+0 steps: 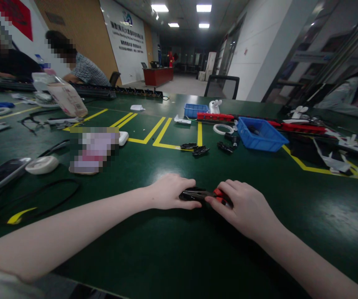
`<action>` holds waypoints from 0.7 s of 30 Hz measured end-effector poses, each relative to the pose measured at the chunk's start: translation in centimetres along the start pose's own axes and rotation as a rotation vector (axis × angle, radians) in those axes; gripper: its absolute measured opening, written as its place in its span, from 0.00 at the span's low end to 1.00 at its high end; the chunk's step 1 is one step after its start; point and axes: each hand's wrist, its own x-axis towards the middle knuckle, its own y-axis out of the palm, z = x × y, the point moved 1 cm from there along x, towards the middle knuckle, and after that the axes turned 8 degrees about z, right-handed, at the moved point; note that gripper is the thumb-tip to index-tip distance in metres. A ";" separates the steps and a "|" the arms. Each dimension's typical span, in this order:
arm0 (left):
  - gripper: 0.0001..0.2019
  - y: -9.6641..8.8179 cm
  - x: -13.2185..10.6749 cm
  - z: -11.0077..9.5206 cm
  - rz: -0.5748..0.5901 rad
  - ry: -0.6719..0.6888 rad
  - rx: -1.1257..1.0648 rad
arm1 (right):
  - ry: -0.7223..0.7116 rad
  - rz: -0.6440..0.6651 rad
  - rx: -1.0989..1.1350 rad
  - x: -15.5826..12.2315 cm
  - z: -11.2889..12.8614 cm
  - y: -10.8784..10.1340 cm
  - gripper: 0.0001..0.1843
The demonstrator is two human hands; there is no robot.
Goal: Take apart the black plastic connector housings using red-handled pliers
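On the dark green table (172, 249) my two hands meet over a small black and red part (202, 194). My left hand (169, 192) is closed over its black end, thumb underneath. My right hand (244, 207) pinches the red end with curled fingers. The part lies low, at or just above the table top; what it is I cannot make out. Several small black parts (196, 148) lie farther back by the yellow tape lines.
A blue bin (261, 133) stands at the right, a smaller blue bin (194, 110) behind it, with long red strips (303, 128) alongside. A black cable (35, 195), a white puck (42, 164) and a dark device (1, 172) lie at the left. Other people sit at the far left and right.
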 end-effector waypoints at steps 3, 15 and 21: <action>0.20 0.0 -0.1 0.1 0.008 0.035 -0.038 | -0.070 -0.090 -0.101 -0.2 0.0 0.0 0.23; 0.19 0.0 -0.1 0.0 0.018 0.026 0.012 | -0.065 -0.071 -0.066 -0.1 -0.2 0.2 0.23; 0.20 0.1 -0.1 -0.1 0.018 0.014 0.048 | -0.032 -0.035 -0.003 -0.2 -0.1 0.2 0.23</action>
